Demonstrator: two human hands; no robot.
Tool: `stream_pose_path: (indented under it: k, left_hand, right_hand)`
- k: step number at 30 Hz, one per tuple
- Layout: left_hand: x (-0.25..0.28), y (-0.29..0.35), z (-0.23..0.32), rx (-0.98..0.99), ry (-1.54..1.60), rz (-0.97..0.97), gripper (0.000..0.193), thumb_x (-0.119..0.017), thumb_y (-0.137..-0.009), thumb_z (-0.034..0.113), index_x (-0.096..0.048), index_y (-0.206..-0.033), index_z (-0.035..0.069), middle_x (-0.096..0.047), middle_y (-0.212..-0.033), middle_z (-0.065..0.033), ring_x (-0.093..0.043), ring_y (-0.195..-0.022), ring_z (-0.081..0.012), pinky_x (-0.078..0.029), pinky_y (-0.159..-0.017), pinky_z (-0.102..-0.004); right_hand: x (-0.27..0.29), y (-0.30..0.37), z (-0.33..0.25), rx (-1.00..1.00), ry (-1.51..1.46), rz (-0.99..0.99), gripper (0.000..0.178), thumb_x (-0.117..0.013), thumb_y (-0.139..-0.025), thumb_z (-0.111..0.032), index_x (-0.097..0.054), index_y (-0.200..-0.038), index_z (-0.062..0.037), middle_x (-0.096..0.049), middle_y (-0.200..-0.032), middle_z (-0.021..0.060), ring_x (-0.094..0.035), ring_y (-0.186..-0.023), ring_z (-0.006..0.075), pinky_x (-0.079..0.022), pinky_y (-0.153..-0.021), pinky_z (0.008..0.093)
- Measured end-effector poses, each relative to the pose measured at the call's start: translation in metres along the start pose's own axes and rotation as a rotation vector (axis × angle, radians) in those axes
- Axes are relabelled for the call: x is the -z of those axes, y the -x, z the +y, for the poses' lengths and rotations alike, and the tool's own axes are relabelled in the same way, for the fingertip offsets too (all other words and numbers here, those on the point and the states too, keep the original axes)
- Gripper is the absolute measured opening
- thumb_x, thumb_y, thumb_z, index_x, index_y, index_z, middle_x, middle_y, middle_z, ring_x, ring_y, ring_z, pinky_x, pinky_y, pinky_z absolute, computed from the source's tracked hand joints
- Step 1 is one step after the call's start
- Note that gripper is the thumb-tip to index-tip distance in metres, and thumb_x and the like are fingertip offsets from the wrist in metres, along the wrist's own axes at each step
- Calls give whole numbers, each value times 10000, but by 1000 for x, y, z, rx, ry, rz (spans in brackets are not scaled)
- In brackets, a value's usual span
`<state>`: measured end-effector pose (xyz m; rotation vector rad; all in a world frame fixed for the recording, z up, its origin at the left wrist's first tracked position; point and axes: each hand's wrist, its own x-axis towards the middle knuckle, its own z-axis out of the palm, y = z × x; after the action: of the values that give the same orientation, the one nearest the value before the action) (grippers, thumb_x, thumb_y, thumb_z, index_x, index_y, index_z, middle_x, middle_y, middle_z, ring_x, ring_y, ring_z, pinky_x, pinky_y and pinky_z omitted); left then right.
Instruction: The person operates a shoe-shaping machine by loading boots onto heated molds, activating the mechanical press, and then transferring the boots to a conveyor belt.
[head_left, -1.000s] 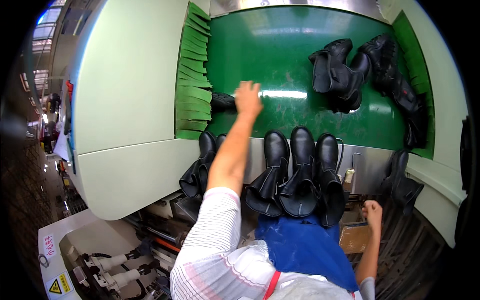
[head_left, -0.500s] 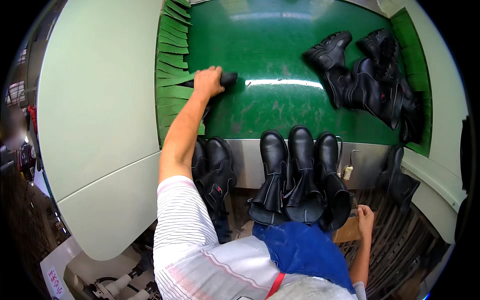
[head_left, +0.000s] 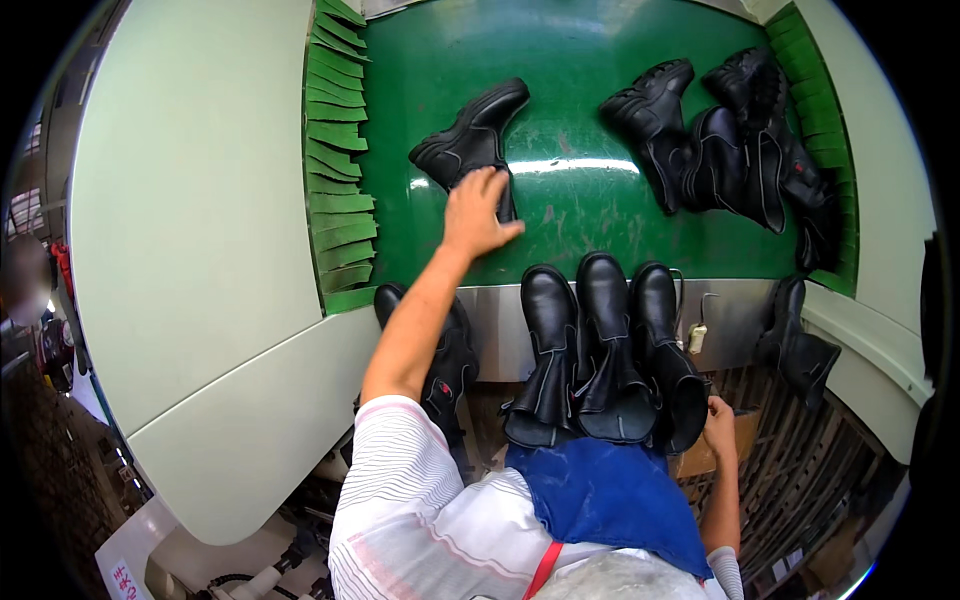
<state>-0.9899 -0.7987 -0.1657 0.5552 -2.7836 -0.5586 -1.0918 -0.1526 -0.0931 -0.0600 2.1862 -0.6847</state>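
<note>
My left hand (head_left: pixel 480 212) reaches onto the green surface, thumb and fingers apart. Its fingers lie over the shaft of a black boot (head_left: pixel 468 140) resting on its side, covering part of that shaft; I see no firm grip. Low on the right, my right hand (head_left: pixel 718 428) has curled fingers, close beside the shaft of the rightmost boot (head_left: pixel 658 310) in a row of three. Whatever is in those fingers is too small to make out. The other two in the row, a middle boot (head_left: pixel 604 300) and a left boot (head_left: pixel 548 310), stand toes away from me.
Several black boots (head_left: pixel 715 160) lie in a heap on the green surface (head_left: pixel 570 240) at right. Green strip curtains (head_left: pixel 338 190) hang at both sides. More boots (head_left: pixel 455 350) are under my left arm, one boot (head_left: pixel 795 340) at far right. A metal hook (head_left: pixel 698 325) hangs from the front edge.
My left hand has moved right from the strip curtain, and the boot now lies fully out on the green surface. My right hand has shifted slightly left, toward the rightmost boot.
</note>
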Motion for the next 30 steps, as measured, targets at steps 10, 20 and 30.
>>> stream_pose_path:
  k: [10,20,30]
  left_hand:
    - [1,-24,-33,685,209,275,279,-677,-861,123,-726,-1126,51,-753,-955,-276,-711,-933,-509,-555,-853,-578]
    - [74,20,11,577,345,135,296,-765,-913,282,-717,-1043,20,-752,-967,-264,-729,-942,-466,-568,-820,-512]
    - [102,-12,26,559,182,139,314,-785,-892,355,-720,-832,54,-733,-917,-197,-709,-899,-400,-562,-791,-504]
  right_hand:
    - [31,-9,-45,120,-101,243,156,-641,-1056,-136,-716,-1088,-3,-672,-862,-3,-584,-743,70,-463,-673,243]
    - [-43,-36,-342,690,-27,-122,452,-676,-972,-23,-656,-1419,-89,-707,-1149,130,-689,-956,209,-554,-884,315]
    - [-179,-103,-407,1039,715,-93,376,-695,-902,-89,-618,-1270,-112,-701,-1046,209,-705,-956,464,-568,-813,570]
